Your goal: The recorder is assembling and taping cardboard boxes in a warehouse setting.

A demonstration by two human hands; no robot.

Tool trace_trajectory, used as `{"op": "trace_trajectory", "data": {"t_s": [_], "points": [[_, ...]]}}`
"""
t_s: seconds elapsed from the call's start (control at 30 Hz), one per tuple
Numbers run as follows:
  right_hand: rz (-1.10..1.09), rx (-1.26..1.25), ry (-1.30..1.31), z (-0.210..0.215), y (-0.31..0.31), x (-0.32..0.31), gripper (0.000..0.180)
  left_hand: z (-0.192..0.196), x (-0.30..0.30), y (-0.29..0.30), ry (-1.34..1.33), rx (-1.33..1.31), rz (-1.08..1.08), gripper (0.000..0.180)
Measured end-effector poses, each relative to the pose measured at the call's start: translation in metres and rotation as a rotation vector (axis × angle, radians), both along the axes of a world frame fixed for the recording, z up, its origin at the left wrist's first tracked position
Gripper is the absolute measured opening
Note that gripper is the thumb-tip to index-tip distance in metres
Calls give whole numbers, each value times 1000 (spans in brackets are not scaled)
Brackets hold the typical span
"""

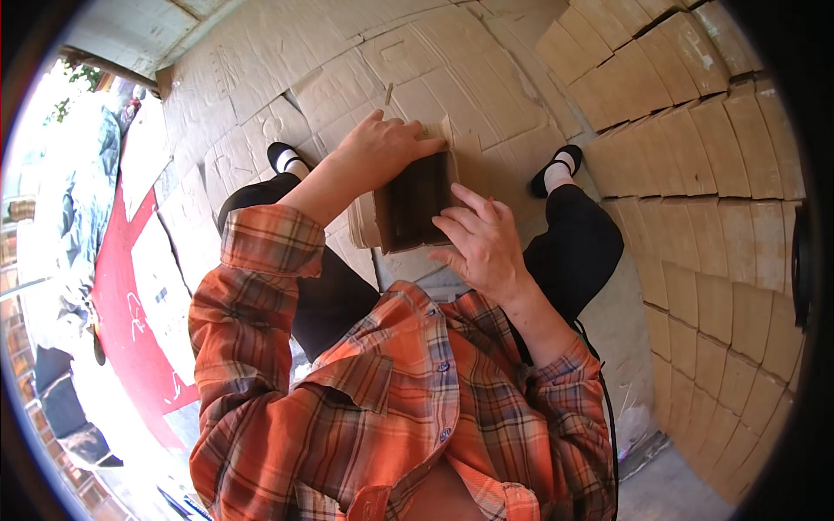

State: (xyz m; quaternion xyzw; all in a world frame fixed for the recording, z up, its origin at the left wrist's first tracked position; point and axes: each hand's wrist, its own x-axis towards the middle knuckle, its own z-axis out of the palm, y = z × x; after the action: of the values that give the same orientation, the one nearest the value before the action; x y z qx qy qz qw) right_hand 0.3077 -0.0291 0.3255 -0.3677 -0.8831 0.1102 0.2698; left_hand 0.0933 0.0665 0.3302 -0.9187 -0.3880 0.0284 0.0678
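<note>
Between my knees stands a small brown cardboard box (382, 221), its top open and its inside dark. My left hand (382, 149) reaches over the far left part of the box, with its fingers bent over the far rim by a raised flap. At the box's right side is my right hand (482, 236), fingers apart and partly stretched, the fingertips at or very near the right rim. I see nothing held in the right hand. Part of the far rim is hidden under the left hand.
Flattened cardboard sheets (339, 87) cover the floor. Tall stacks of brown cardboard boxes (673, 156) stand along the right side. A red sheet (130, 304) lies to the left, beside a bluish cloth or plastic bundle (87, 191). My feet are on either side of the box.
</note>
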Motion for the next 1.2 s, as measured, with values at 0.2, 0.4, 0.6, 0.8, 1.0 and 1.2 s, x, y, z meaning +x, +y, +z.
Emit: {"op": "trace_trajectory", "data": {"t_s": [0.2,0.4,0.6,0.8,1.0,1.2], "points": [[-9,45,-45,-1,4,-6,15,-6,-2,1,-12,21,0,41],[-13,96,-103,-3,8,-12,9,-5,-2,-2,-21,-14,13,42],[-92,131,-209,-4,9,-21,10,-6,5,-12,-23,42,18,41],[-224,106,-227,-12,15,-29,17,6,-3,-21,-210,-217,92,58],[-218,40,-135,-10,20,-30,28,11,5,-42,-131,-189,190,81],[-99,-234,579,-14,32,-22,32,6,12,-48,-146,-205,389,90]]}}
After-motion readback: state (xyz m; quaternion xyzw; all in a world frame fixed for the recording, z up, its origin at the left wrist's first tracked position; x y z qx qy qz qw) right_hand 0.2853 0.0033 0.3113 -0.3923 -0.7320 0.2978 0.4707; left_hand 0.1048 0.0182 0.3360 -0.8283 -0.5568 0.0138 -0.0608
